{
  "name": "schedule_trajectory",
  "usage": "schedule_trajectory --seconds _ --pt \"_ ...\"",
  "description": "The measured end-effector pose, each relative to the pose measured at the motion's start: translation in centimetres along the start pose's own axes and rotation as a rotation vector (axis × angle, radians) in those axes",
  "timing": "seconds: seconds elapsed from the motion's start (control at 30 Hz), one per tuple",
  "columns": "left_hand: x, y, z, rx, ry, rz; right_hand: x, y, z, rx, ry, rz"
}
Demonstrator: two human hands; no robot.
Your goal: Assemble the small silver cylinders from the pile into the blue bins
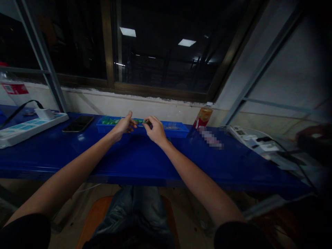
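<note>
Both my arms reach forward over a blue workbench (129,155). My left hand (123,126) hovers in front of a shallow blue tray (102,128) that holds small green parts (110,121); its fingers are curled, with the index finger raised, and I cannot make out anything in them. My right hand (155,129) pinches a small green part (146,122) between thumb and fingertips, just in front of the tray. The two hands are close together, fingertips almost meeting.
A black phone (77,123) lies left of the tray. A white power strip (28,126) with a plugged charger sits at far left. A red-orange packet (203,117) stands by the wall. Another power strip and cables (255,141) lie at right. A dark window is behind.
</note>
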State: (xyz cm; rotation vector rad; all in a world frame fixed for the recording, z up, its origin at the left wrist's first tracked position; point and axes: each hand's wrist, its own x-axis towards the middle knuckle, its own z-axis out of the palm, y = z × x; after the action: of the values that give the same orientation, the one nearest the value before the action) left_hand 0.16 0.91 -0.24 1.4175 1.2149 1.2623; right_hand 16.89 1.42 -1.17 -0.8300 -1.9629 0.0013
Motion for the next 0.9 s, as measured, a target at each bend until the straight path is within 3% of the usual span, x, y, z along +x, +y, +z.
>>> schedule_trajectory --seconds 0.17,0.27,0.33,0.43,0.53,0.63,0.77,0.9 --pt "-0.1 0.0 0.3 0.000 0.078 0.086 -0.1 0.1 0.6 0.010 0.027 0.012" --pt "-0.1 -0.3 0.3 0.137 0.140 0.286 0.2 0.6 0.6 0.041 0.085 0.162" --pt "-0.2 -0.5 0.4 0.312 0.156 0.464 0.5 0.8 0.6 0.178 0.045 0.300" --pt "-0.6 -0.7 0.8 0.586 0.105 0.714 0.7 1.0 0.7 0.482 -0.062 0.526" --pt "-0.9 -0.8 1.4 0.699 0.032 0.802 0.7 1.2 0.8 0.583 -0.050 0.599" --pt "-1.0 -0.7 1.5 0.698 0.020 0.705 0.5 1.2 0.7 0.381 0.021 0.441" --pt "-0.6 -0.4 0.9 0.454 0.057 0.365 0.2 0.3 0.3 0.105 0.035 0.099" --pt "-0.2 -0.3 0.3 0.179 0.064 0.146 -0.1 -0.8 0.3 0.082 -0.011 -0.005"
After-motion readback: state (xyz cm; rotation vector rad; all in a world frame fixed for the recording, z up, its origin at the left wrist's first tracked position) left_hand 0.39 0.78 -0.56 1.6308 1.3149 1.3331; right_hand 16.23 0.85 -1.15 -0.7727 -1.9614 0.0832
